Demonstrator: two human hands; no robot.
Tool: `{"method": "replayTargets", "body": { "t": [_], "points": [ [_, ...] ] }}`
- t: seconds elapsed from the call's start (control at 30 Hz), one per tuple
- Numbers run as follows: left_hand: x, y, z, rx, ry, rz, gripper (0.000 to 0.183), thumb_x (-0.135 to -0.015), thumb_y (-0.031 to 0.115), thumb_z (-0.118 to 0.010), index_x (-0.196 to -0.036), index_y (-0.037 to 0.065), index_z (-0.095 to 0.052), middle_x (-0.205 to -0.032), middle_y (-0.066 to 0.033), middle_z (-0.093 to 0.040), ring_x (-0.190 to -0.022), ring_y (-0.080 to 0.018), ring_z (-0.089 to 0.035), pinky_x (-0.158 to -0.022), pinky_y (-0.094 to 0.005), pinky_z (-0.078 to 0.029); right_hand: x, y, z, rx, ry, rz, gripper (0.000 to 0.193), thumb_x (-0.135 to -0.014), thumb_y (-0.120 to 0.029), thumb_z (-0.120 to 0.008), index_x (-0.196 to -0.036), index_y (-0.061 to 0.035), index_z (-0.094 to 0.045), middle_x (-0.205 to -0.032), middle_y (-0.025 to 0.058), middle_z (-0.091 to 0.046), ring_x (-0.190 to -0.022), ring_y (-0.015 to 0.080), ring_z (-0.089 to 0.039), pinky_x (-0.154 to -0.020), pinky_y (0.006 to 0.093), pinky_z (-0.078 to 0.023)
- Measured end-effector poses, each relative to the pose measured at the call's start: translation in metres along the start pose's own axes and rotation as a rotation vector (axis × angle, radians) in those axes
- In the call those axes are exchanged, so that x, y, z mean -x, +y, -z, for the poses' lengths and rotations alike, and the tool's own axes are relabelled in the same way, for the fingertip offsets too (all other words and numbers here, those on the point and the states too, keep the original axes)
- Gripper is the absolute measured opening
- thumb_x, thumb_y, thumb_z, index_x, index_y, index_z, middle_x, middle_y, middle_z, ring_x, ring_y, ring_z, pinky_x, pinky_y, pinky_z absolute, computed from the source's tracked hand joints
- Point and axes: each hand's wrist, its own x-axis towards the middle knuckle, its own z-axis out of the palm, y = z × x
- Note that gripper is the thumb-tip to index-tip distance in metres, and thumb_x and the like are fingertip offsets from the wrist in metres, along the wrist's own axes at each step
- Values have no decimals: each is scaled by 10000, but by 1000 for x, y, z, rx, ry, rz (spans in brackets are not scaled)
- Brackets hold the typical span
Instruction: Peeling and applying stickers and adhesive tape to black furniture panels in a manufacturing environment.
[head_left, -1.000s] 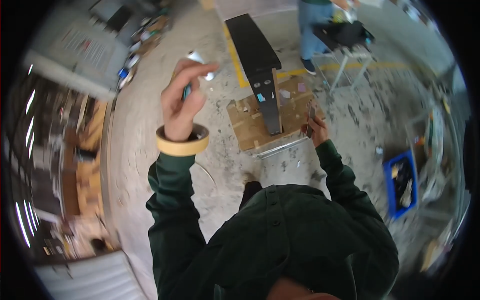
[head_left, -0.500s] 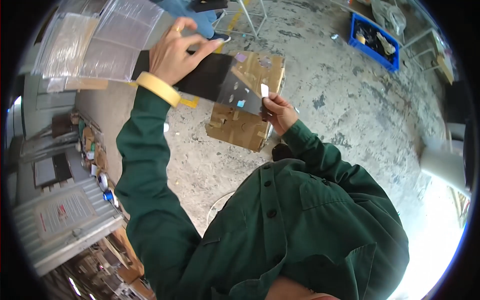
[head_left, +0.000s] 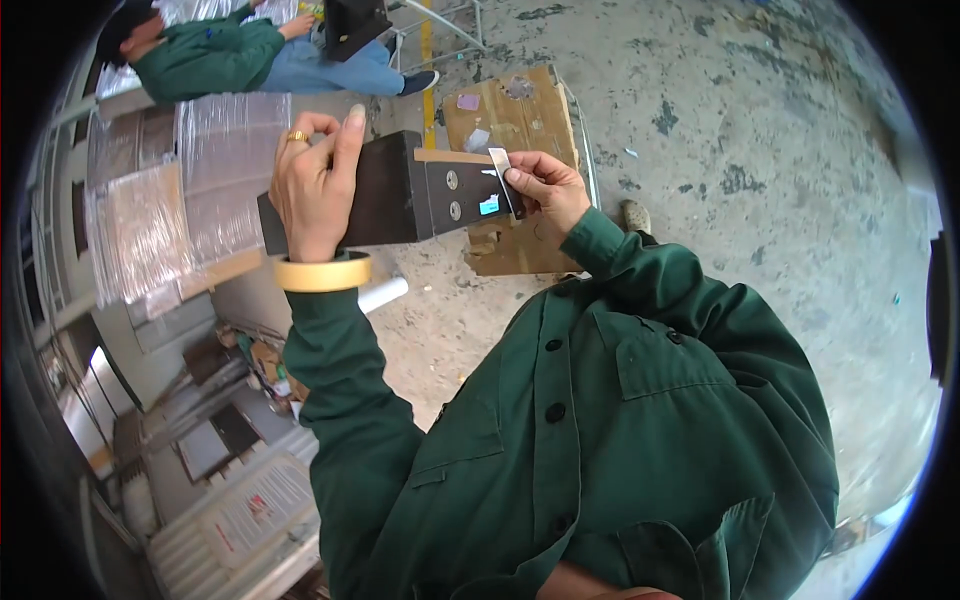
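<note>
A dark furniture panel (head_left: pixel 385 190) is held up in front of me, seemingly angled along its length. Two round metal-coloured fittings and a blue sticker (head_left: pixel 489 205) show on its right part, and one edge is light brown. My left hand (head_left: pixel 312 190) lies over its left part, fingers bent at the far edge and thumb pointing up; the fingers' contact is partly hidden. A roll of yellowish tape (head_left: pixel 322 272) circles my left wrist. At the right end, my right hand (head_left: pixel 550 190) pinches the panel together with a thin whitish strip (head_left: pixel 500 165).
Below the panel stands a worn cardboard box (head_left: pixel 535 115), a metal frame along its side. Another person in a green jacket (head_left: pixel 215 60) works at the upper left with a dark piece (head_left: pixel 355 25). Plastic-wrapped stacks (head_left: pixel 225 180) are on the left. A white roll (head_left: pixel 383 293) lies behind my left wrist.
My view has turned, bringing the other person further in and taking the blue crate out. The panel has swung more level, its fittings now clearer. Both hands remain at it.
</note>
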Motion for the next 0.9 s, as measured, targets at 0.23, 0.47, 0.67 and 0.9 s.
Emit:
{"method": "replayTargets", "body": {
  "t": [0.23, 0.47, 0.67, 0.9],
  "points": [
    [3, -6, -3, -6, 16, -34, 478, -854, 408, -474, -634, 8, -615, -755, -62, -542, -741, -256, -521, -658, -353, -395, 4, 6, -14, -61, 128, 73, 145, -798, -37, -602, -942, -26, -616, -773, 0, -611, -637, 45, -539, -549, 183, -441],
    [2, -5, -3, -39, 7, -38, 489, -865, 418, -450, -654, 12, -623, -758, -53, -552, -746, -253, -519, -666, -357, -398, 4, 1, -15, 26, 142, 128, 137, -791, -25, -605, -927, -23, -624, -779, 16, -613, -663, 58, -549, -598, 196, -462],
    [2, -3, -3, -38, -12, -17, 483, -871, 407, -443, -656, 11, -617, -755, -36, -553, -737, -249, -514, -665, -359, -398, 1, 1, -16, 13, 94, 129, 137, -783, -16, -609, -918, -18, -627, -792, 27, -619, -694, 67, -557, -643, 201, -473],
    [3, -1, -4, -50, -2, -4, 479, -870, 401, -448, -648, 11, -615, -756, -33, -554, -741, -248, -517, -663, -360, -399, 0, 1, -19, -14, 51, 184, 134, -787, -12, -603, -918, -12, -630, -780, 23, -612, -689, 63, -553, -646, 199, -475]
  ]
}}
